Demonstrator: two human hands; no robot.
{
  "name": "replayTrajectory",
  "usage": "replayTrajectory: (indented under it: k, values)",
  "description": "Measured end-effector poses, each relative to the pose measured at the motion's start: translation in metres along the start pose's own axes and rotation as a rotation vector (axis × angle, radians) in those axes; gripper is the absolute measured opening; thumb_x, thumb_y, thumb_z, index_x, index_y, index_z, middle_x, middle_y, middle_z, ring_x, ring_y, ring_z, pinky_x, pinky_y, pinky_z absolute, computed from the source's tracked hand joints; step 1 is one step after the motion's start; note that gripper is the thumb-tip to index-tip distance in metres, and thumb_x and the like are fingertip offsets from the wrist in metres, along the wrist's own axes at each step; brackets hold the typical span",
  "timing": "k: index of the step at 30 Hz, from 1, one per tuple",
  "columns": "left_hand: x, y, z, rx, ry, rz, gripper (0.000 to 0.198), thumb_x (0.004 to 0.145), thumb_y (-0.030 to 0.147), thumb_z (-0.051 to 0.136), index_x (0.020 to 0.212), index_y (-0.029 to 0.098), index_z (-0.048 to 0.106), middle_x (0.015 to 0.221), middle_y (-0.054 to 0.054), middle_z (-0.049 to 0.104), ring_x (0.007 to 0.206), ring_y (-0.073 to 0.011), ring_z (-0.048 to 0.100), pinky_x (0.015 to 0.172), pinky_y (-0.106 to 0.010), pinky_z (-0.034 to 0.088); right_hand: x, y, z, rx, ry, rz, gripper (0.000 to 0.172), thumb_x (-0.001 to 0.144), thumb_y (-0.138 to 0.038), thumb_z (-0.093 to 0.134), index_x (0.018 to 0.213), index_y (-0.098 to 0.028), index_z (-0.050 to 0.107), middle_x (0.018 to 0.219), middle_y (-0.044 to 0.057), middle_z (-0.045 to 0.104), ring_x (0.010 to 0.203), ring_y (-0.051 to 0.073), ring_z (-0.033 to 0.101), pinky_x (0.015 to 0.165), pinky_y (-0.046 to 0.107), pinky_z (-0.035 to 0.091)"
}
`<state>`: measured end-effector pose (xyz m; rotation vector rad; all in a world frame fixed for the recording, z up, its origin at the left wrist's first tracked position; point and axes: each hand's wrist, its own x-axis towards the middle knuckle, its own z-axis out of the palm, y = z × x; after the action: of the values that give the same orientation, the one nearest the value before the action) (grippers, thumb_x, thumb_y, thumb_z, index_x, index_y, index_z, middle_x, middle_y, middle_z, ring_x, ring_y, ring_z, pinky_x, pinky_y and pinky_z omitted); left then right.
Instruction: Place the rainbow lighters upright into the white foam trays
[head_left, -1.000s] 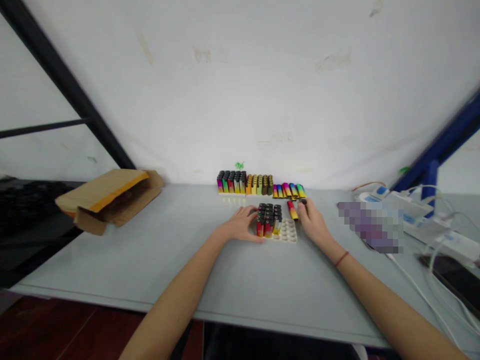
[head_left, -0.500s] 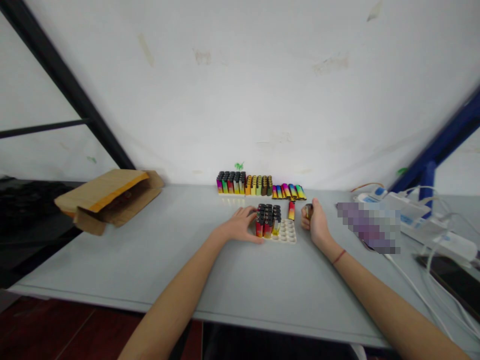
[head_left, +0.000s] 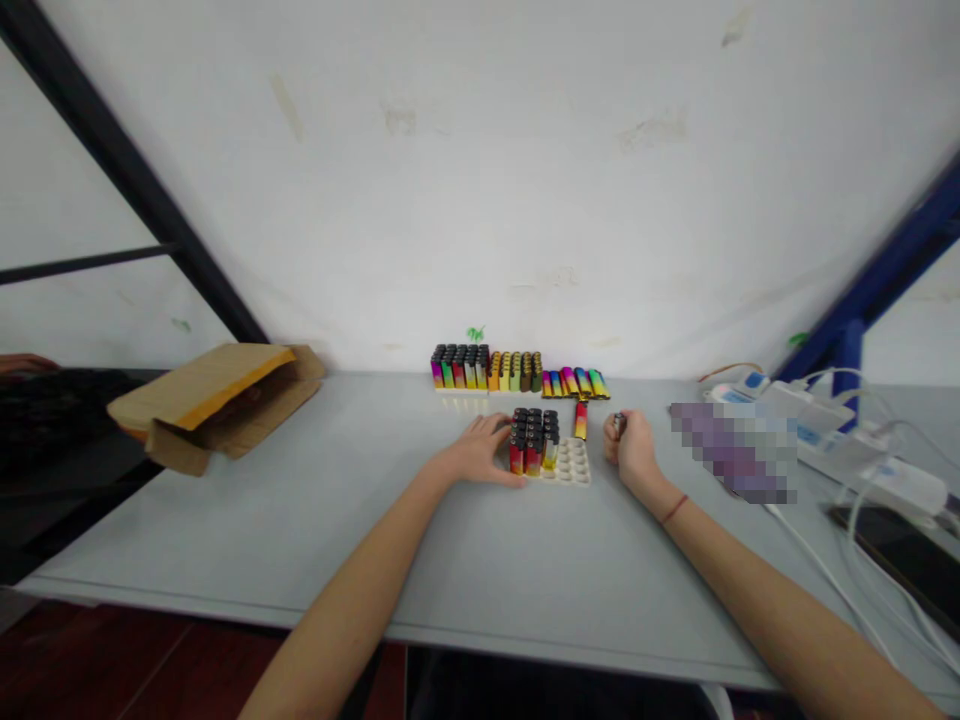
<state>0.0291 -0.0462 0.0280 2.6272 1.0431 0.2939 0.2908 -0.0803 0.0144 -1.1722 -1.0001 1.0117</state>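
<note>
**Head view.** The left hand lies palm down on the pale grey tabletop. Its fingers are loosely spread and half extended. Their tips rest against the left side of the white plastic tray with round sockets, and the hand grips nothing.

The right hand is curled into a fist just right of the tray. It is closed around a small dark-capped lighter, of which only the top shows above the thumb and forefinger. A thin red cord bracelet circles the right wrist.

The far and left sockets of the tray hold a block of upright black-capped lighters with red and yellow bodies. The near right sockets show as open holes. A single red-to-yellow lighter stands or leans at the tray's far right corner, near the right hand but apart from it.

Along the white wall stands a row of upright multicoloured lighters. A group of rainbow-coloured lighters lying flat continues the row to the right. An open brown cardboard box lies on its side at far left, and white power strips with cables occupy the right.

**Writing.** Print on the lighters is too small to read. A small green mark on the wall above the row is likewise illegible.
</note>
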Motion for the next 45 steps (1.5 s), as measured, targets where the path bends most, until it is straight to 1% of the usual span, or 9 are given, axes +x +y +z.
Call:
replayTrajectory:
  k: [3, 7, 14, 22, 32, 36, 39, 43, 45]
  values:
    - [0.0, 0.0, 0.0, 0.012, -0.008, -0.001, 0.092, 0.06, 0.07, 0.069, 0.131, 0.015, 0.047, 0.14, -0.015, 0.036, 0.129, -0.0378, 0.032, 0.11, -0.048, 0.022, -0.002, -0.004, 0.003, 0.085, 0.087, 0.11, 0.041, 0.082, -0.042, 0.029, 0.044, -0.025, 0.029, 0.034, -0.007, 0.019, 0.029, 0.008, 0.015, 0.033, 0.024, 0.012]
    - [0.0, 0.0, 0.0, 0.036, -0.016, -0.005, 0.092, 0.061, 0.071, 0.067, 0.131, 0.015, 0.047, 0.14, -0.015, 0.035, 0.129, -0.0367, 0.032, 0.111, -0.045, 0.022, -0.004, -0.008, 0.006, 0.071, 0.145, 0.106, 0.043, 0.084, -0.044, 0.029, 0.045, -0.024, 0.029, 0.033, -0.007, 0.021, 0.03, 0.008, 0.016, 0.033, 0.024, 0.012]
    - [0.0, -0.001, 0.002, 0.043, -0.014, -0.003, 0.092, 0.061, 0.073, 0.066, 0.132, 0.016, 0.046, 0.14, -0.015, 0.035, 0.129, -0.037, 0.032, 0.111, -0.047, 0.02, -0.004, -0.005, 0.003, 0.065, 0.108, 0.088, 0.039, 0.082, -0.039, 0.031, 0.046, -0.024, 0.031, 0.035, -0.007, 0.023, 0.031, 0.008, 0.018, 0.034, 0.023, 0.013]
    - [0.0, -0.003, 0.001, 0.022, -0.01, -0.006, 0.092, 0.061, 0.074, 0.065, 0.131, 0.018, 0.047, 0.14, -0.013, 0.036, 0.129, -0.0367, 0.032, 0.111, -0.047, 0.022, -0.006, -0.013, 0.007, 0.095, 0.16, 0.125, 0.041, 0.083, -0.047, 0.031, 0.048, -0.025, 0.03, 0.034, -0.007, 0.021, 0.029, 0.008, 0.016, 0.032, 0.024, 0.013]
    - [0.0, 0.0, 0.0, 0.028, -0.015, -0.002, 0.092, 0.062, 0.07, 0.067, 0.132, 0.014, 0.046, 0.141, -0.016, 0.035, 0.13, -0.0371, 0.031, 0.111, -0.046, 0.02, -0.005, -0.007, 0.005, 0.073, 0.134, 0.098, 0.042, 0.086, -0.047, 0.028, 0.051, -0.024, 0.032, 0.036, -0.007, 0.021, 0.03, 0.009, 0.018, 0.034, 0.024, 0.013]
    - [-0.001, 0.001, -0.001, 0.032, -0.021, -0.017, 0.091, 0.061, 0.069, 0.069, 0.132, 0.016, 0.046, 0.141, -0.014, 0.035, 0.13, -0.0368, 0.031, 0.111, -0.046, 0.021, -0.01, -0.01, 0.009, -0.066, 0.063, -0.126, 0.04, 0.088, -0.056, 0.036, 0.066, -0.023, 0.043, 0.043, -0.006, 0.037, 0.04, 0.011, 0.035, 0.041, 0.024, 0.028]
    - [-0.001, 0.001, -0.001, 0.025, -0.019, -0.011, 0.09, 0.061, 0.071, 0.068, 0.132, 0.019, 0.046, 0.141, -0.013, 0.036, 0.13, -0.0361, 0.032, 0.111, -0.046, 0.022, -0.017, -0.02, 0.01, -0.192, -0.01, -0.315, 0.027, 0.088, -0.048, 0.043, 0.081, -0.023, 0.048, 0.055, -0.004, 0.05, 0.053, 0.013, 0.047, 0.054, 0.025, 0.039]
    - [0.0, 0.001, 0.0, 0.001, 0.016, -0.001, 0.091, 0.059, 0.073, 0.068, 0.13, 0.018, 0.047, 0.138, -0.013, 0.039, 0.128, -0.0357, 0.034, 0.11, -0.045, 0.024, -0.028, -0.039, 0.009, -0.436, -0.062, -0.583, 0.022, 0.087, -0.039, 0.047, 0.081, -0.02, 0.056, 0.077, 0.004, 0.059, 0.073, 0.017, 0.053, 0.067, 0.03, 0.043]
    - [0.001, 0.001, 0.002, -0.005, 0.046, -0.011, 0.091, 0.059, 0.073, 0.068, 0.129, 0.019, 0.048, 0.137, -0.012, 0.04, 0.127, -0.0355, 0.035, 0.109, -0.045, 0.025, -0.032, -0.046, 0.009, -0.53, -0.097, -0.698, 0.018, 0.085, -0.037, 0.051, 0.083, -0.02, 0.058, 0.08, 0.006, 0.061, 0.072, 0.018, 0.053, 0.068, 0.032, 0.044]
